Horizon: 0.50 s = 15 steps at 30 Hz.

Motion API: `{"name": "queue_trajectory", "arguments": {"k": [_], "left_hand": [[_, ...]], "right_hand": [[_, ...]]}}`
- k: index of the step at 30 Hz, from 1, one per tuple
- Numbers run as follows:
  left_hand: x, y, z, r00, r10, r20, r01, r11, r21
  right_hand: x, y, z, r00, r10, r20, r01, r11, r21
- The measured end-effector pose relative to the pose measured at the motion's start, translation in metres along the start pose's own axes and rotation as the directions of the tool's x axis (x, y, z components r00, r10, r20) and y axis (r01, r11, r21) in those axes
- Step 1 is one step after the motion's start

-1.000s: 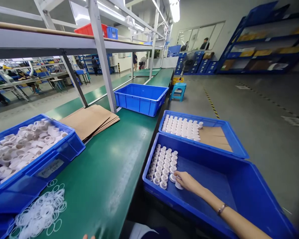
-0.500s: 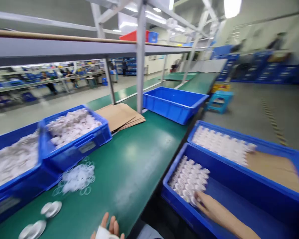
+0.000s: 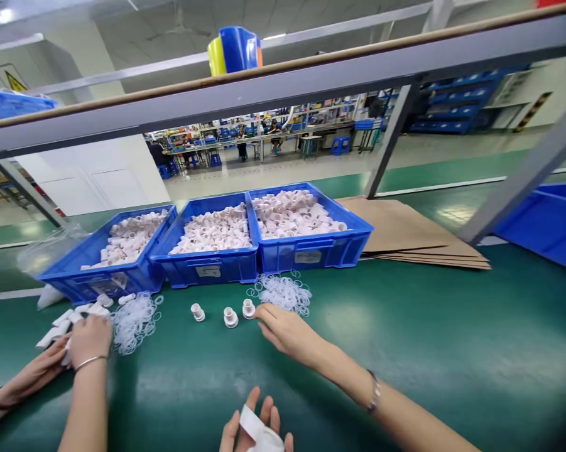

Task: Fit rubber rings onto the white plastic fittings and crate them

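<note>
In the palm of my left hand (image 3: pixel 257 427), low in the middle, sits a white plastic pipe fitting (image 3: pixel 262 434), with the fingers curled around it. My right hand (image 3: pixel 287 333) reaches over the green work surface with thumb and index finger apart. Its fingertips are at the right edge of a white flanged bushing (image 3: pixel 249 309); firm contact cannot be made out. Two similar upright bushings, a near one (image 3: pixel 230 317) and one farther left (image 3: pixel 197 312), stand beside it. Just behind my right hand lies a pile of clear thin rings (image 3: pixel 285 292).
Three blue bins (image 3: pixel 311 254) of white parts line the back. Flat cardboard sheets (image 3: pixel 405 232) lie right of them, then another blue bin (image 3: pixel 546 223). At left, a co-worker's hands (image 3: pixel 90 342) handle white tubes near a second ring pile (image 3: pixel 134 323). A shelf beam (image 3: pixel 283 88) crosses above.
The view has swung left, away from the bins at right. My right hand has left the rows of white parts in a bin and now reaches the bushings. My left hand still holds its fitting.
</note>
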State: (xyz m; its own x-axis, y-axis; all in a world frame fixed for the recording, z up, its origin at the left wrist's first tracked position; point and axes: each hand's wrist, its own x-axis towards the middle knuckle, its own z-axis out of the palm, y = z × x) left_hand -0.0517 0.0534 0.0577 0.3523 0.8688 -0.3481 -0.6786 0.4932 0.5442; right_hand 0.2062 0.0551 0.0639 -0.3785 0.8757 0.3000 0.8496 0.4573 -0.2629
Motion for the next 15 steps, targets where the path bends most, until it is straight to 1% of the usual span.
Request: {"name": "queue_trajectory", "arguments": {"k": [1, 2, 3, 4, 5, 6, 7, 8, 10, 11, 12, 13, 14, 15], "left_hand": [[0.017, 0.044, -0.009, 0.973, 0.223, -0.049, -0.214, 0.965, 0.152], [0.034, 0.087, -0.019, 0.901, 0.43, -0.064, -0.381, 0.853, 0.357], [0.051, 0.126, -0.031, 0.819, 0.574, -0.024, -0.462, 0.683, 0.566], [0.065, 0.159, -0.044, 0.769, 0.637, 0.059, -0.466, 0.495, 0.734], [0.077, 0.185, -0.057, 0.751, 0.644, 0.144, -0.444, 0.331, 0.833], [0.086, 0.203, -0.07, 0.747, 0.632, 0.204, -0.425, 0.22, 0.878], [0.092, 0.215, -0.081, 0.753, 0.611, 0.243, -0.412, 0.151, 0.898], [0.095, 0.222, -0.089, 0.761, 0.59, 0.27, -0.412, 0.118, 0.903], [0.095, 0.228, -0.098, 0.78, 0.537, 0.321, -0.437, 0.101, 0.894], [0.092, 0.227, -0.099, 0.792, 0.501, 0.349, -0.456, 0.106, 0.884], [0.088, 0.223, -0.097, 0.806, 0.467, 0.364, -0.474, 0.14, 0.869], [0.082, 0.215, -0.093, 0.825, 0.441, 0.354, -0.481, 0.218, 0.849], [0.074, 0.202, -0.087, 0.851, 0.422, 0.312, -0.467, 0.338, 0.817], [0.065, 0.182, -0.079, 0.883, 0.403, 0.241, -0.428, 0.48, 0.766]], "right_hand": [[0.016, 0.004, 0.009, 1.0, -0.013, 0.021, 0.014, 0.999, -0.044], [0.028, 0.009, 0.018, 0.999, -0.016, 0.038, 0.018, 0.997, -0.077], [0.038, 0.013, 0.025, 0.999, -0.011, 0.051, 0.016, 0.995, -0.099], [0.044, 0.016, 0.031, 0.998, -0.003, 0.06, 0.01, 0.993, -0.115], [0.049, 0.018, 0.036, 0.998, 0.006, 0.068, 0.003, 0.991, -0.137], [0.052, 0.019, 0.04, 0.997, 0.017, 0.077, -0.005, 0.987, -0.16], [0.054, 0.019, 0.042, 0.996, 0.027, 0.085, -0.011, 0.983, -0.183], [0.055, 0.017, 0.044, 0.995, 0.035, 0.094, -0.015, 0.979, -0.205], [0.056, 0.013, 0.045, 0.993, 0.039, 0.116, -0.01, 0.97, -0.241], [0.056, 0.011, 0.045, 0.991, 0.033, 0.128, 0.0, 0.967, -0.253], [0.056, 0.008, 0.045, 0.99, 0.021, 0.139, 0.016, 0.965, -0.261], [0.057, 0.006, 0.045, 0.989, 0.004, 0.149, 0.036, 0.964, -0.264], [0.057, 0.004, 0.044, 0.987, -0.017, 0.158, 0.059, 0.962, -0.265], [0.058, 0.002, 0.043, 0.986, -0.04, 0.164, 0.083, 0.961, -0.265]]}}
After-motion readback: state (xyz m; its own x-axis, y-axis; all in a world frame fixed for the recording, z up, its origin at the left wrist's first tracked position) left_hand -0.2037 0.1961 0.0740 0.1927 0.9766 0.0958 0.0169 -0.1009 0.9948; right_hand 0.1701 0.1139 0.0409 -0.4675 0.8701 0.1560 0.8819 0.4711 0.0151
